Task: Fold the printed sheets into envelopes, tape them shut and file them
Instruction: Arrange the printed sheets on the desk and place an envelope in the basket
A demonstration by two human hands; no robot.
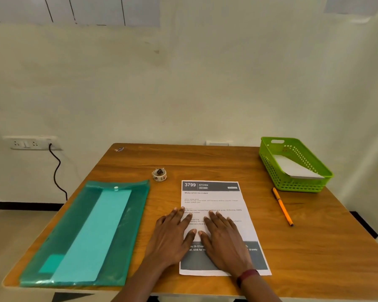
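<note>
Setting: wooden table (205,162) against a pale wall, filling the lower half of the frame.
Sheet (218,201): one, printed, flat, lower centre.
Left hand (172,234): flat, fingers spread, pressing on the sheet's left edge.
Right hand (225,240): flat, fingers spread, on the sheet's middle; thumbs nearly touching.
Folder (127,214): one, green and translucent, lower left.
Tape (159,174): one roll, just above the sheet.
Basket (297,184): one, green, right, holding white folded paper (292,168); count unclear.
Pen (282,206): one, orange, right of the sheet.

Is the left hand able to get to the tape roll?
Probably yes: the left hand lies flat on the sheet, and only bare table lies between it and the tape roll.
</note>
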